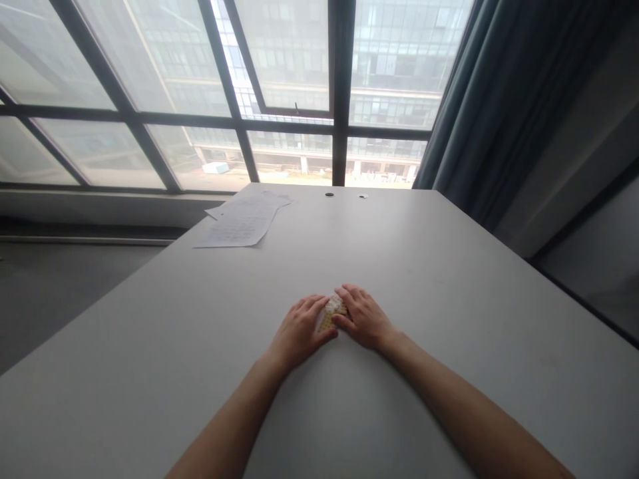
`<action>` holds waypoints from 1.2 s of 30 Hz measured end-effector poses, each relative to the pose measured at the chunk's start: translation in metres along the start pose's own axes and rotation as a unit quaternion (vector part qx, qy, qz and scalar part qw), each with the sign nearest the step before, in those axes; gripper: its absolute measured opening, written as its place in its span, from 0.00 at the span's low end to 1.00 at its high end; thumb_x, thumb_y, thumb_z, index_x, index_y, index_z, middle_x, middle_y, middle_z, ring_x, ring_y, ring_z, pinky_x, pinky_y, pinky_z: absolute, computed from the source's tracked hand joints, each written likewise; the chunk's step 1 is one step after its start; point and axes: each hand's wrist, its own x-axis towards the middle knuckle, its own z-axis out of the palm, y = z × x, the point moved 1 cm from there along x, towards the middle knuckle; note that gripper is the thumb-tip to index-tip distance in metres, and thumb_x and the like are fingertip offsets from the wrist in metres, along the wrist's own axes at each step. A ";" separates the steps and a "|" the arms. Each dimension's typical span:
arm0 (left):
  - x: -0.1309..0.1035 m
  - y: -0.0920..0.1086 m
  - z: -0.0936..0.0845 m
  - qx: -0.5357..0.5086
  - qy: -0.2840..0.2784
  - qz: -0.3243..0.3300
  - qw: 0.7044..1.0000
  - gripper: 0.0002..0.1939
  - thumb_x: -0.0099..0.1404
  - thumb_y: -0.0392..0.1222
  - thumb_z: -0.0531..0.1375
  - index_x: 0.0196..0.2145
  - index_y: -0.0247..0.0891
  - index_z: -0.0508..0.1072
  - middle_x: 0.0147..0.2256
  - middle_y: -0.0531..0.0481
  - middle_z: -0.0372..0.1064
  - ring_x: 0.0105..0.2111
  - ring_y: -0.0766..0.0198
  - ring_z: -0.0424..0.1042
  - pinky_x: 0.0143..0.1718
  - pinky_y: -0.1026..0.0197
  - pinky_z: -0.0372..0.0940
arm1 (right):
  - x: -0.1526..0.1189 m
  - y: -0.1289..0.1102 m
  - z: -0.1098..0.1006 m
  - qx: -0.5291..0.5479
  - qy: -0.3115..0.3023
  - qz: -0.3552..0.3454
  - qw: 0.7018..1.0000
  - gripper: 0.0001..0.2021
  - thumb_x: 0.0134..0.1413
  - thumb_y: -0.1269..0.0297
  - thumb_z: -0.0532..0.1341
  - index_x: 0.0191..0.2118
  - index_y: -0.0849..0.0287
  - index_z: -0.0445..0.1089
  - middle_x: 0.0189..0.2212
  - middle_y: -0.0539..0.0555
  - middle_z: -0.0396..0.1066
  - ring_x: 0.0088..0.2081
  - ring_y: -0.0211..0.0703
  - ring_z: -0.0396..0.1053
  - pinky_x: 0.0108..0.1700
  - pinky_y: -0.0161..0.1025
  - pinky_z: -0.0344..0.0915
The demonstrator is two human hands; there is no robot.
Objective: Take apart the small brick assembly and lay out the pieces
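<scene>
Head view: small yellow-and-white item (327,323) between two half-curled hands (301,327) (367,317), in the grip of both.

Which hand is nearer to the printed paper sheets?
Left. The left hand is on the person's side of the printed paper sheets, off to their right; the right hand is also on that side, but farther right.

1. Big whitish desk (124,346), far end pointing at a wall of dark-framed windows (339,93).
2. Few loose printed sheets (237,223) kinda overlapping on its far left, print's too tiny to read.
3. Two small round holes (329,195) near the far edge.
4. Glassy building (399,73) outside.
5. Dark bluish curtain (469,120) bunched up right.
6. Grey floor (50,286), left.
</scene>
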 end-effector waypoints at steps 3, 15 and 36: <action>-0.001 -0.001 -0.001 0.005 0.020 -0.011 1.000 0.28 0.56 0.50 0.65 0.52 0.40 0.66 0.52 0.43 0.67 0.54 0.51 0.63 0.55 0.48 0.59 | -0.010 0.000 -0.003 0.020 0.026 -0.005 0.999 0.31 0.57 0.48 0.57 0.61 0.63 0.57 0.60 0.64 0.58 0.61 0.52 0.54 0.62 0.48 0.52; -0.002 -0.001 -0.008 0.033 0.032 -0.065 0.997 0.17 0.56 0.56 0.64 0.36 0.40 0.72 0.48 0.45 0.69 0.51 0.50 0.65 0.53 0.47 0.59 | -0.010 0.004 0.002 -0.014 -0.005 0.004 1.000 0.32 0.56 0.47 0.58 0.61 0.60 0.57 0.60 0.65 0.57 0.63 0.57 0.51 0.63 0.56 0.48; -0.006 0.001 -0.023 -0.036 0.086 -0.086 0.992 0.09 0.65 0.46 0.56 0.35 0.38 0.72 0.37 0.46 0.72 0.41 0.56 0.69 0.46 0.53 0.64 | -0.073 -0.026 -0.029 0.328 0.130 0.101 0.930 0.14 0.55 0.66 0.60 0.48 0.56 0.69 0.47 0.57 0.69 0.50 0.48 0.66 0.54 0.48 0.62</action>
